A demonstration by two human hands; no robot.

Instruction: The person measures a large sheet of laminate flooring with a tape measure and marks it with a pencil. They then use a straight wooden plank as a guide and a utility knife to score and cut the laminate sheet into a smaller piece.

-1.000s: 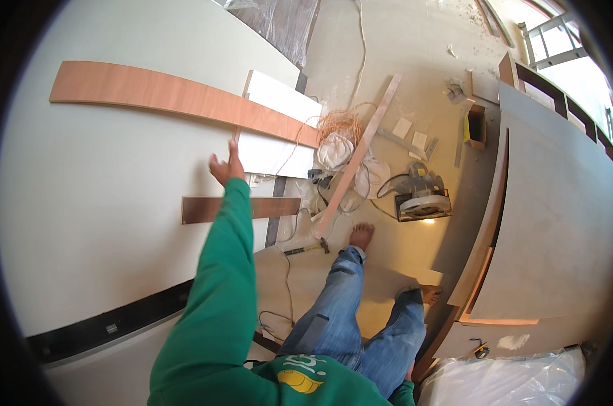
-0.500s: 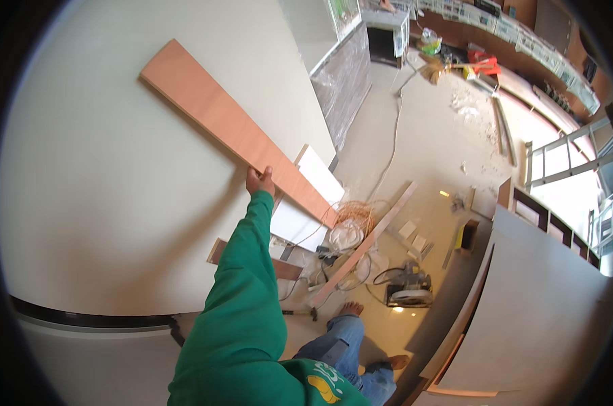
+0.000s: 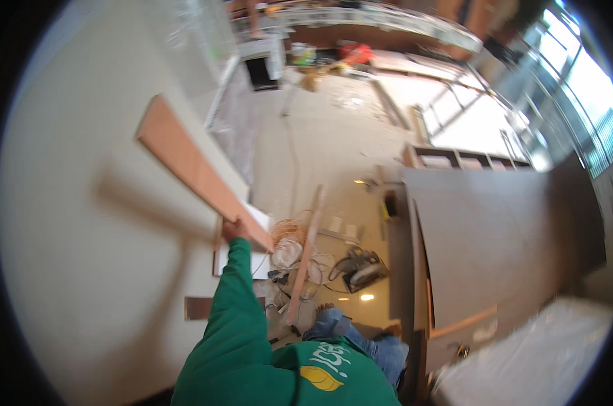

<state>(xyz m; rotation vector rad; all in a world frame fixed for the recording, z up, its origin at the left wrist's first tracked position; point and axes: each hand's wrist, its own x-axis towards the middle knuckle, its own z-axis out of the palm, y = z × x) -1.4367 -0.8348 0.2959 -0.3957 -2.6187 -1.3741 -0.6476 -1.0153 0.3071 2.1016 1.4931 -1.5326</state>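
My left hand [image 3: 235, 229] is closed on the edge of a long wood-faced plank [image 3: 188, 166], low along its length. The plank leans up and to the left, next to a pale wall. Its lower end comes down near a coil of orange cord [image 3: 289, 229] and a white bag [image 3: 287, 252] on the floor. Behind the plank stands a white panel [image 3: 260, 267], partly hidden by it. A short brown board [image 3: 198, 308] is left of my sleeve. My right hand is out of the picture.
A narrow wood strip [image 3: 306, 254] lies on the floor near my feet, with a circular saw [image 3: 364, 272] to its right. A large grey panel [image 3: 489, 230] fills the right side, and a plastic-wrapped white bundle [image 3: 529, 352] sits below it. Farther back is a metal ladder [image 3: 448, 111].
The view has swung to the right and is blurred, so the room appears shifted left. The wrapped bundle and bright windows have come into sight. My left hand keeps its hold on the plank.
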